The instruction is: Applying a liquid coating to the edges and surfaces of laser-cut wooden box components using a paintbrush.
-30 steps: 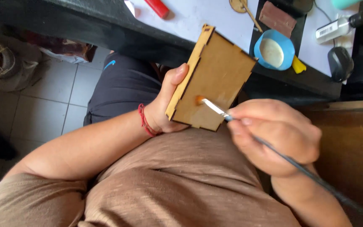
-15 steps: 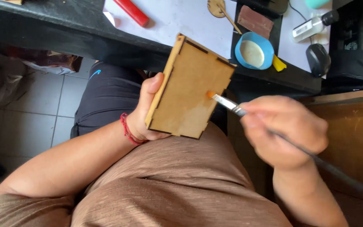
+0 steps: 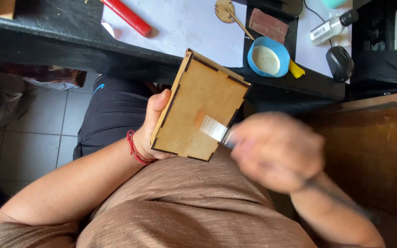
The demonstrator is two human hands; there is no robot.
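Note:
My left hand [image 3: 151, 130] grips a small brown wooden box [image 3: 198, 105] by its left edge, held up over my lap with a flat panel facing me. A red cord bracelet [image 3: 134, 149] circles that wrist. My right hand [image 3: 276, 151], blurred by motion, holds a thin paintbrush [image 3: 214, 128] whose pale bristle tip lies on the lower right part of the panel. The brush handle runs back past my right wrist.
On the black desk [image 3: 51, 32] lie a white sheet [image 3: 184, 23], a red cylinder [image 3: 127, 16], a blue bowl of pale liquid [image 3: 267, 57], a brown block [image 3: 267, 25], a small bottle [image 3: 329, 27] and a dark mouse [image 3: 339, 63]. A brown wooden surface [image 3: 373, 147] is at right; tiled floor at left.
The brush tip has swept down and left across the panel, from near its right edge toward the lower middle. My right hand moves fast and is blurred. The box stays held.

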